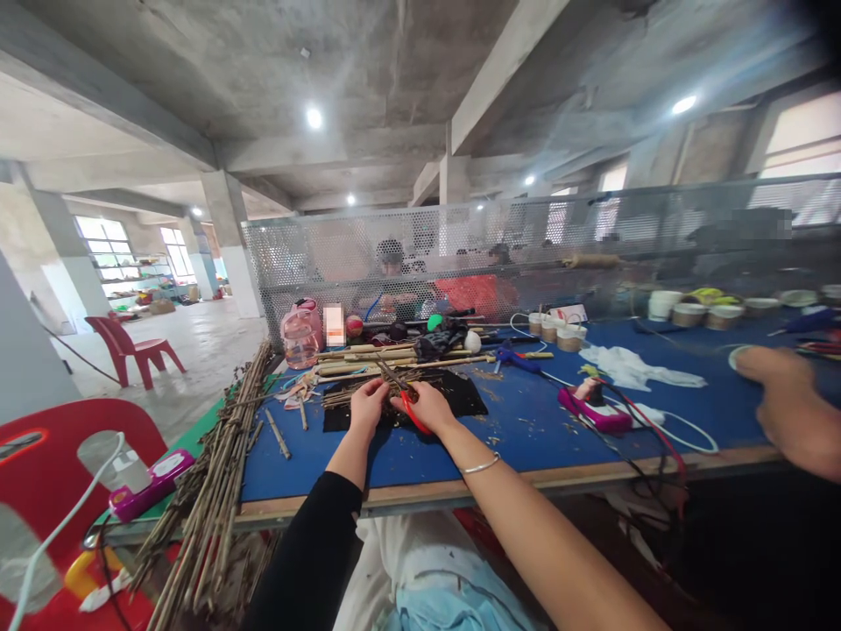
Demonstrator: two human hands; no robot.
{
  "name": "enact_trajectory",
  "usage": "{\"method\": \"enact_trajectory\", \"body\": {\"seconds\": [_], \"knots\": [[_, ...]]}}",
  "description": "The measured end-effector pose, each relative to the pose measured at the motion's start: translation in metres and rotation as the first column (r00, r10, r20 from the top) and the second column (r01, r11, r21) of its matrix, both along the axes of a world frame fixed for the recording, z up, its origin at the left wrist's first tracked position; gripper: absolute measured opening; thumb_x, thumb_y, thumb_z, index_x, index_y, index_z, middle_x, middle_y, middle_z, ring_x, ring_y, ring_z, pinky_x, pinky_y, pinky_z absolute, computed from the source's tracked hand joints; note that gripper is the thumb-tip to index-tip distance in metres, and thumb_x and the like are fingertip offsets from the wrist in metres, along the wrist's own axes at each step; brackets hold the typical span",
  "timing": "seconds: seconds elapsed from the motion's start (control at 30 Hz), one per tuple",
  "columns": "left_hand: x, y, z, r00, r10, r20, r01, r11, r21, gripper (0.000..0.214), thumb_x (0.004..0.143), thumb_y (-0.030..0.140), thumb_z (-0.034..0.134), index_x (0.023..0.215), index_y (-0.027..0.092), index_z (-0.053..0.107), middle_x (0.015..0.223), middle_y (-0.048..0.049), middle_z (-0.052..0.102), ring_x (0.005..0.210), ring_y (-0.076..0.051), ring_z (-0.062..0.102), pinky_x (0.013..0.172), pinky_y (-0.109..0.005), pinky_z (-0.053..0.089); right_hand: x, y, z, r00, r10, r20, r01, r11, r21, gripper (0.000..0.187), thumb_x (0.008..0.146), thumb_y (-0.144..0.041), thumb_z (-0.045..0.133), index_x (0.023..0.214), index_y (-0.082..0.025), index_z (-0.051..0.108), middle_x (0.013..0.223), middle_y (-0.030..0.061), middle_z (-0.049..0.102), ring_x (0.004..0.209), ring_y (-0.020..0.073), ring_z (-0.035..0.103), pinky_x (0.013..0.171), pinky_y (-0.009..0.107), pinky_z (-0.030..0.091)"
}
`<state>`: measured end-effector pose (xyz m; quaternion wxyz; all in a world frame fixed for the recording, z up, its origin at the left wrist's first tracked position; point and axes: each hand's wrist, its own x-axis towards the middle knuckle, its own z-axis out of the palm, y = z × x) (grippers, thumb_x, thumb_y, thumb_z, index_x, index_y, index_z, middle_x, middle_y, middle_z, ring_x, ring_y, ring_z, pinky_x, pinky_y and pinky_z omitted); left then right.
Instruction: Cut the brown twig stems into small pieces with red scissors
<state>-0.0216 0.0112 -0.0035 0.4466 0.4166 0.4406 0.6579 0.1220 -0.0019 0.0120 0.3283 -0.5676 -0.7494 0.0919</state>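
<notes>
My right hand [426, 407] is closed around red-handled shears [413, 410], their blades open and pointing up and to the left. Beside it, my left hand [368, 407] has its fingers pinched together near the blades; whatever is between them is too small to make out. Short thin twigs [336, 399] lie just left of my left hand. Both hands are over a black cloth [468, 394] strewn with brown bits. A few cut stick pieces [277, 435] rest on the blue tabletop [295, 478] to the left.
Long dry sticks [220, 491] hang over the table's left edge. Behind my hands are bamboo rods [368, 355], a pink bottle [300, 337] and a mesh screen [342, 263]. A blue glue gun [516, 358], a purple power strip [595, 412] and another person's blurred hand [798, 407] are rightward.
</notes>
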Motion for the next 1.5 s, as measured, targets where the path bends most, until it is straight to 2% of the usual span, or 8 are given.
{"method": "enact_trajectory", "body": {"seconds": [0.17, 0.37, 0.77, 1.1, 1.3, 1.5], "knots": [[0.001, 0.0, -0.001, 0.998, -0.067, -0.005, 0.067, 0.997, 0.039, 0.037, 0.054, 0.03, 0.075, 0.085, 0.012, 0.068, 0.078, -0.0068, 0.067, 0.068, -0.014, 0.058, 0.069, -0.026, 0.044, -0.001, 0.002, -0.005, 1.0, 0.031, -0.005, -0.031, 0.999, 0.029, 0.043, 0.07, -0.058, 0.056, 0.088, -0.019, 0.058, 0.088, 0.0051, 0.059, 0.079, 0.0172, 0.056, 0.063, 0.024, 0.038], [0.0, 0.004, -0.005, 0.991, -0.117, -0.058, 0.121, 0.989, 0.084, 0.035, 0.055, 0.027, 0.074, 0.086, 0.013, 0.069, 0.082, -0.0067, 0.069, 0.073, -0.016, 0.06, 0.074, -0.027, 0.045, 0.0, 0.005, -0.008, 1.0, 0.03, 0.004, -0.03, 0.995, 0.095, 0.043, 0.068, -0.056, 0.058, 0.085, -0.017, 0.055, 0.088, 0.0062, 0.058, 0.083, 0.0178, 0.055, 0.069, 0.025, 0.04], [-0.001, 0.003, -0.005, 0.987, -0.088, -0.132, 0.101, 0.99, 0.096, 0.036, 0.057, 0.029, 0.072, 0.089, 0.012, 0.07, 0.087, -0.0087, 0.069, 0.075, -0.018, 0.06, 0.075, -0.029, 0.045, -0.001, -0.002, -0.004, 0.998, -0.034, 0.059, 0.034, 0.999, 0.006, 0.051, 0.068, -0.065, 0.053, 0.094, -0.02, 0.055, 0.091, 0.0051, 0.063, 0.084, 0.0192, 0.059, 0.065, 0.025, 0.037], [-0.003, 0.008, -0.012, 0.988, -0.052, -0.143, 0.062, 0.996, 0.067, 0.041, 0.059, 0.035, 0.071, 0.092, 0.012, 0.069, 0.089, -0.01, 0.069, 0.076, -0.018, 0.061, 0.074, -0.03, 0.046, -0.001, 0.004, -0.008, 0.998, -0.044, 0.04, 0.047, 0.995, -0.088, 0.057, 0.065, -0.073, 0.049, 0.086, -0.021, 0.058, 0.082, 0.0063, 0.066, 0.074, 0.019, 0.061, 0.056, 0.023, 0.034], [-0.005, 0.01, -0.013, 0.978, -0.018, -0.208, 0.032, 0.998, 0.063, 0.038, 0.061, 0.033, 0.071, 0.093, 0.013, 0.069, 0.09, -0.0098, 0.069, 0.081, -0.02, 0.061, 0.081, -0.032, 0.044, -0.002, 0.0, -0.002, 0.996, -0.051, 0.074, 0.059, 0.991, -0.116, 0.058, 0.067, -0.073, 0.046, 0.087, -0.02, 0.059, 0.087, 0.0076, 0.066, 0.08, 0.0209, 0.061, 0.058, 0.024, 0.036], [-0.006, 0.009, -0.013, 0.978, -0.051, -0.201, 0.065, 0.996, 0.064, 0.033, 0.06, 0.03, 0.071, 0.088, 0.014, 0.07, 0.084, -0.0088, 0.069, 0.08, -0.02, 0.061, 0.079, -0.031, 0.045, -0.001, -0.003, 0.0, 0.991, -0.073, 0.116, 0.084, 0.992, -0.094, 0.057, 0.067, -0.072, 0.047, 0.091, -0.02, 0.058, 0.09, 0.0084, 0.065, 0.084, 0.0226, 0.061, 0.065, 0.027, 0.039]]}}
